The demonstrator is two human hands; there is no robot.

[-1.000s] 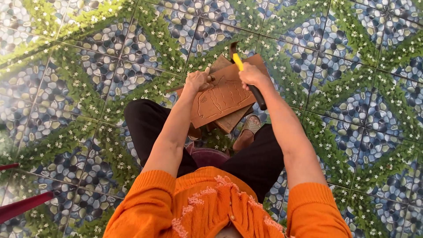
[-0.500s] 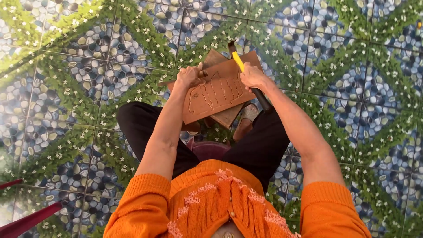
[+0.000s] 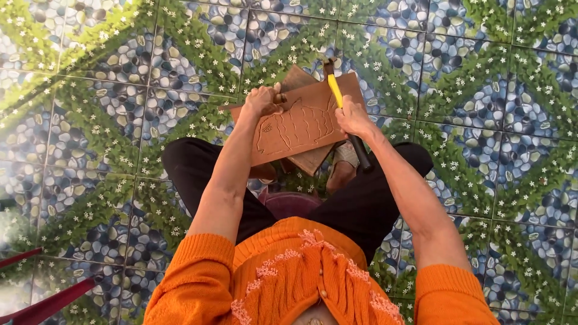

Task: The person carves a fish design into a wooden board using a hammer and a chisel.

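1. While the wooden panel [image 3: 301,123] lies across the person's knees at upper centre of the head view, its fish outline looks largely cut, with inner detail apparently left.
2. Left hand [image 3: 263,99] is clamped on a chisel [image 3: 280,97].
3. Right hand [image 3: 354,117] grips a yellow-handled hammer [image 3: 335,90].

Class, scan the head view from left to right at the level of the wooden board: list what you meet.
Patterned floor tiles → left hand → carved wooden board → yellow-handled hammer → right hand
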